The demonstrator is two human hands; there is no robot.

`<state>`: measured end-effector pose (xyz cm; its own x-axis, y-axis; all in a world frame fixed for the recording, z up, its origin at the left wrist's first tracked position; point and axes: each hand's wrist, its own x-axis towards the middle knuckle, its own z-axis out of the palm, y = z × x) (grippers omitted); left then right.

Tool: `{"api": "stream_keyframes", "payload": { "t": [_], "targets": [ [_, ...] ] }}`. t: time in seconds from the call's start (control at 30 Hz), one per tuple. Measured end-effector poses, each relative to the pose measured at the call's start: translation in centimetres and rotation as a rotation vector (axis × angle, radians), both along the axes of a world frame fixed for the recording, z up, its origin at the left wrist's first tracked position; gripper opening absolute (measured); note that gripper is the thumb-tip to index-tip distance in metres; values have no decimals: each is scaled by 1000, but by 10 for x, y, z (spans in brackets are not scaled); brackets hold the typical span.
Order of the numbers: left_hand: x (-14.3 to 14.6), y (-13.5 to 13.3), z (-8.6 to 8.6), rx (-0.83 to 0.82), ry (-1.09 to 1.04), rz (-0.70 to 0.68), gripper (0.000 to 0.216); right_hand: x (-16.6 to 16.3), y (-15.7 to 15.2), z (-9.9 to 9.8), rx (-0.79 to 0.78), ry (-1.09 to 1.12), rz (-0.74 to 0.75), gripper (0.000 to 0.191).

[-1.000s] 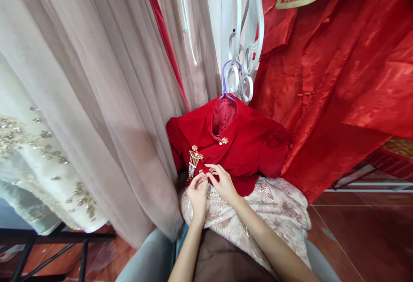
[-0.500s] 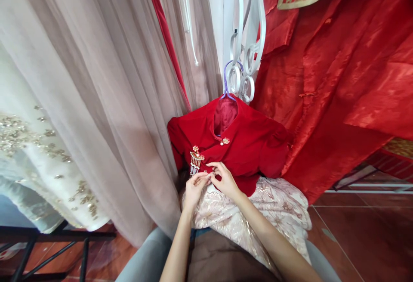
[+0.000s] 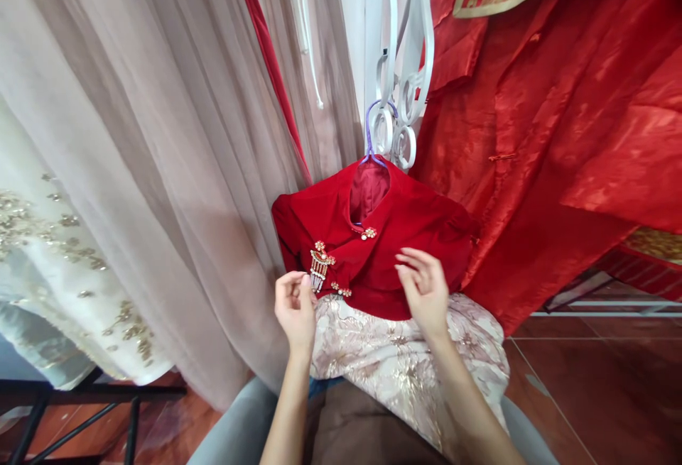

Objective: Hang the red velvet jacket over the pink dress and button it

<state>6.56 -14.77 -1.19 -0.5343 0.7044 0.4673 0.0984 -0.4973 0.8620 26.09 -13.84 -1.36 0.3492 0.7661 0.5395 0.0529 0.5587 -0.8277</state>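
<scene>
seeing the red velvet top [image 3: 431, 238] hanging from a purple hanger [image 3: 368, 128] hooked at the white metal scrollwork [image 3: 393, 32], with its lower edge resting on the pale patterned cloth [image 3: 399, 358] at the lap [image 3: 346, 422]. curling the left hand [image 3: 297, 312] just beside the tasselled ornament [image 3: 320, 265], with thumb and forefinger close together, and being unable to tell whether pinching something tiny or nothing. raising the right hand [image 3: 429, 296] before the other side of the top, with fingers loosely parted and gripping nothing visible, and again being unable to tell about contact with the velvet. probably risking a snag at the ornament, from brushing the left fingers through its dangling strands and pulling away. possibly straining the lower flower clasp [image 3: 342, 290] or the collar clasp [image 3: 368, 233], from tugging the velvet sideways. perhaps also slipping the shoulders off the hanger, from dragging the front downward, or sliding the lower edge across the shiny cloth, from shifting the lap. likely flattening the velvet pile, too, if pressing hard with the right hand.
</scene>
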Motion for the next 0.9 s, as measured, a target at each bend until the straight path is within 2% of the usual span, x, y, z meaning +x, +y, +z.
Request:
{"api": "stream_keyframes", "payload": {
  "t": [0.03, 0.1, 0.17, 0.27, 0.37, 0.43, 0.53, 0.6, 0.7, 0.77, 0.9],
  "targets": [
    [-3, -3, 6, 52, -13, 35, 18, 5, -3, 10, 76, 74, -103, 27],
    [-8, -8, 14, 142, -74, 93, 17, 14, -9, 25, 201, 169, -217, 27],
    [-11, -10, 17, 190, -176, 111, 16, 18, -13, 33, 266, 213, -242, 27],
    [-11, -9, 16, 162, -274, 63, 16, 17, -16, 31, 255, 211, -184, 28],
    [-8, -3, 9, 38, -210, -5, 17, 8, -13, 19, 163, 145, -77, 29],
    [-7, 2, -1, -110, -64, -81, 16, 0, -8, 8, 40, 65, 7, 29],
    [-3, 11, -21, -311, 189, -192, 14, -13, -2, -13, -173, -104, 165, 28],
    [1, 15, -37, -363, 261, -210, 15, -23, 1, -29, -259, -199, 277, 27],
    [7, 17, -53, -375, 269, -212, 19, -37, 3, -51, -303, -254, 415, 28],
    [8, 17, -57, -378, 275, -232, 19, -45, 4, -63, -312, -250, 471, 30],
    [8, 16, -56, -420, 275, -284, 20, -56, 11, -75, -281, -240, 452, 29]
  ]
}}
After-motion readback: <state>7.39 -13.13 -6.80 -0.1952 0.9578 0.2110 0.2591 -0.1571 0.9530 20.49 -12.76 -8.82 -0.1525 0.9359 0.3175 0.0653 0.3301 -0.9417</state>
